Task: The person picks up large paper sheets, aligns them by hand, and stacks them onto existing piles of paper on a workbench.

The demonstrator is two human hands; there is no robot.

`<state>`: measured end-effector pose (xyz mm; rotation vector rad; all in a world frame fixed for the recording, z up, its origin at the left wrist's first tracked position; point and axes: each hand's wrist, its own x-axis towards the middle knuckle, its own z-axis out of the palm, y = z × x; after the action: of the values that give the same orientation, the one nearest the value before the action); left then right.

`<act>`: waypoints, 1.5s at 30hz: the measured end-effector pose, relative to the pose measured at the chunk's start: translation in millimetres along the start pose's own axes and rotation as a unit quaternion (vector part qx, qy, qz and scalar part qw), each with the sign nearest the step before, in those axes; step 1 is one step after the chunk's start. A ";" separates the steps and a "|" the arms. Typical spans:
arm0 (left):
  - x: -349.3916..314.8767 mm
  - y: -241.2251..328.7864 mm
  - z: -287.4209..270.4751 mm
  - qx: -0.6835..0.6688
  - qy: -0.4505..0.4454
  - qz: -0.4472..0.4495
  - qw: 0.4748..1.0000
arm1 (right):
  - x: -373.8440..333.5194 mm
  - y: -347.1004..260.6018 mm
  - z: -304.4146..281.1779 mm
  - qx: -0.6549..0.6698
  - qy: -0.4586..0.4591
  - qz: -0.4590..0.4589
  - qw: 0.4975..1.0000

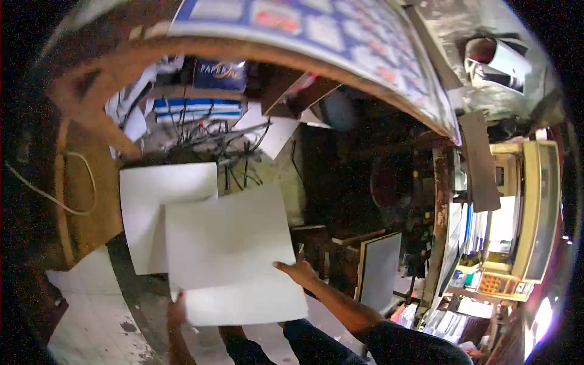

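I hold a large white sheet (234, 255) in front of me by both sides; from this view I cannot tell whether it is one sheet or a stack. My right hand (297, 271) grips the right edge, thumb lying on top and the other fingers hidden underneath. At the lower left corner, my left hand (176, 313) pinches the edge, its fingers mostly out of sight. Another white sheet (143, 210) lies behind, partly covered by the held one.
Tangled dark cables (213, 143) lie beyond the sheets, near blue-and-white packs (198, 110) and a dark blue box (219, 75). A table with a patterned top (322, 30) overhangs the far side. A grey panel (380, 271) stands to the right. A pale cord (91, 176) hangs at the left.
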<state>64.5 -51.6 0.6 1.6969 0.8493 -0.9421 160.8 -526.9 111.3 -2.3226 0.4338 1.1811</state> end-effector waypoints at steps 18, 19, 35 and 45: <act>-459.7 228.0 70.3 0.059 0.120 0.084 0.987 | -466.4 43.8 -326.1 0.359 0.176 -0.071 0.914; -471.7 258.5 70.0 0.033 0.123 0.128 0.983 | -470.6 49.8 -330.9 0.382 0.213 -0.089 0.895; -289.3 777.6 15.2 0.365 0.115 0.307 0.872 | -259.5 -68.5 -401.3 0.554 0.363 -0.054 0.747; -210.5 1067.1 -2.0 0.540 0.044 0.353 0.763 | -196.8 -210.4 -408.7 0.779 0.043 0.014 0.625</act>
<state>895.3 -367.5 627.4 2.7430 -0.4885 -0.8224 419.5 -570.5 537.0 -0.7623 0.9842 0.2444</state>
